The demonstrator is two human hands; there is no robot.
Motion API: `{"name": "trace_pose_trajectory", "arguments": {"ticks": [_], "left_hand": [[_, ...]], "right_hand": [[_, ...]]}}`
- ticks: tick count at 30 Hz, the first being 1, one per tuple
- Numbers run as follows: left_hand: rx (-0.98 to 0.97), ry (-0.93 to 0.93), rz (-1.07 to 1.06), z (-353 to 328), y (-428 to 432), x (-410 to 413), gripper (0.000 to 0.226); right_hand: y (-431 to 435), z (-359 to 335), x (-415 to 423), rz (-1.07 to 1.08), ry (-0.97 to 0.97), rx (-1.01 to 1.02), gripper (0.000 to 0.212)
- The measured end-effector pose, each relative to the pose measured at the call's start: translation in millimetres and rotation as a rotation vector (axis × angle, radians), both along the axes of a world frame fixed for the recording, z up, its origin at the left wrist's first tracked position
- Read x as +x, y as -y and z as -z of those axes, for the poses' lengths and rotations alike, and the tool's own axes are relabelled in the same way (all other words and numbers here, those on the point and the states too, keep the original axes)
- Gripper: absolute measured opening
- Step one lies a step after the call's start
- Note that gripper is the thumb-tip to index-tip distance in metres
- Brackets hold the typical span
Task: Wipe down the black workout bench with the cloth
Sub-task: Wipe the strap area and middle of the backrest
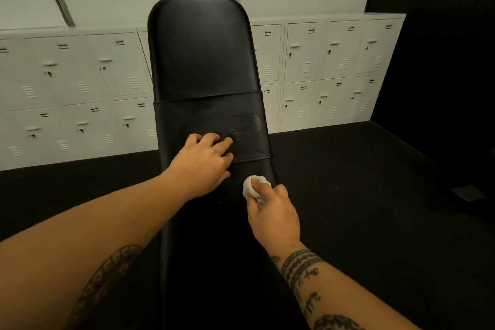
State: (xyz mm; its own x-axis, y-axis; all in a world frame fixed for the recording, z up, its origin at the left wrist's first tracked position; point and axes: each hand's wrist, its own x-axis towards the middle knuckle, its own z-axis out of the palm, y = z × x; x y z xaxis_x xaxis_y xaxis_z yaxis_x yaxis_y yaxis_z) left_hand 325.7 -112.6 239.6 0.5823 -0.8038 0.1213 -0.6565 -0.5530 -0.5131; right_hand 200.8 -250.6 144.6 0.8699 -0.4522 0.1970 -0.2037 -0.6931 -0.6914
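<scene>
We press the balled white cloth point(254, 187), clamped in our right hand point(273, 215), near the right edge of the black workout bench point(203, 61), left hand point(203, 166) spread flat on its embossed band point(249, 126); upper pad apparently unwiped.

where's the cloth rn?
In the head view, the white cloth is bunched in the right hand, pressed on the black bench near its right edge, just below the stitched band and right of the left hand.
</scene>
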Motion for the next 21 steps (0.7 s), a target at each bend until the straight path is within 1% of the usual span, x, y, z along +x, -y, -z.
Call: {"name": "trace_pose_trajectory", "arguments": {"ticks": [2,4,9,13,15,18,21], "left_hand": [[-0.013,-0.044,0.003,-3.6,-3.2,1.0,0.054],[-0.037,-0.048,0.006,-4.6,-3.0,1.4,0.051],[-0.092,-0.018,0.03,-0.5,-1.5,3.2,0.043],[-0.156,0.014,0.068,2.0,0.7,8.3,0.04],[-0.209,0.003,0.092,0.6,0.9,13.5,0.041],[-0.238,-0.032,0.137,-8.2,1.9,24.0,0.041],[-0.29,-0.16,0.138,-24.7,5.5,34.8,0.035]], "right_hand": [[1.2,-1.7,-0.2,-0.004,-0.006,0.013,0.04],[2.3,-2.1,-0.5,-0.006,0.003,0.029,0.04],[4.1,-4.1,2.2,0.015,0.069,0.116,0.037],[2.5,-8.0,5.3,0.061,0.131,0.122,0.038],[3.9,-9.6,6.5,0.073,0.12,0.1,0.04],[5.0,-8.7,7.7,0.04,0.069,0.035,0.046],[2.6,-5.8,8.7,-0.036,0.034,-0.061,0.05]]}}
